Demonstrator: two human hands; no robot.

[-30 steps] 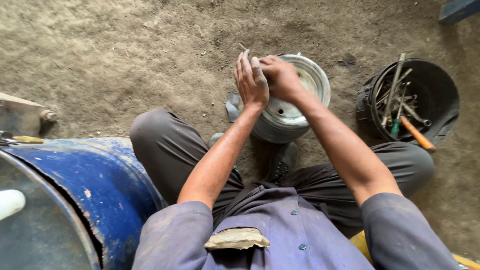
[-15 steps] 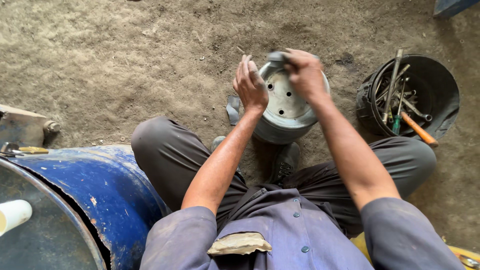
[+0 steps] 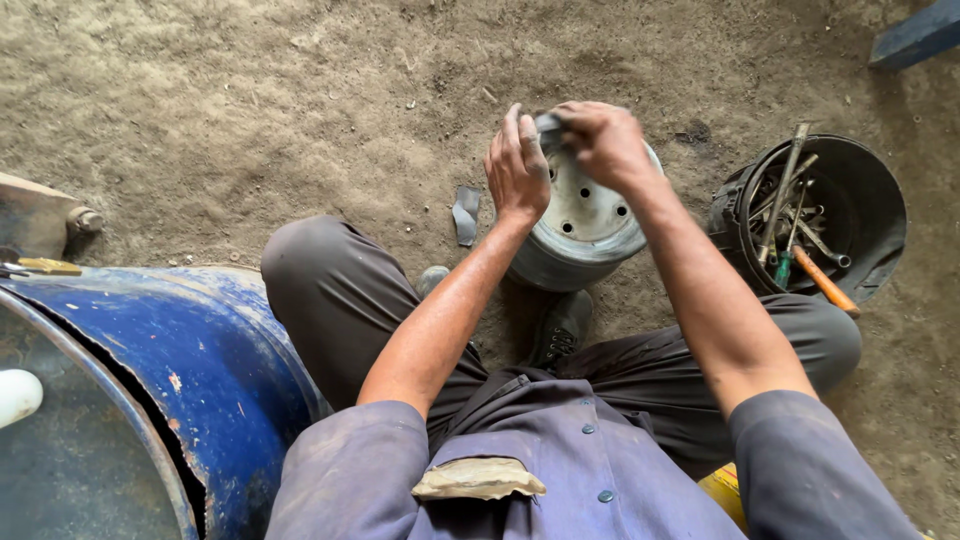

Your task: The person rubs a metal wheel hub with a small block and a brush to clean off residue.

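Gripping a small grey pad [image 3: 548,124], possibly abrasive cloth, my right hand [image 3: 605,143] has its fingers closed on it at the far edge of the metal wheel rim [image 3: 585,225] standing on the dirt floor [image 3: 250,110] between my knees. Left hand [image 3: 517,168]: fingers extended, flat against the rim's edge. Beside it: black bucket [image 3: 880,215] of tools, blue drum [image 3: 190,360].

Rough outdoor or open-floor repair workshop, likely vehicle or wheel repair. Bare dirt floor [image 3: 250,110], person seated low on it. Black bucket [image 3: 880,215] crammed with worn hand tools [image 3: 790,215], orange-handled one included. Dented blue metal drum [image 3: 190,370] close by. Grey metal wheel rim [image 3: 585,225] sits on the ground.
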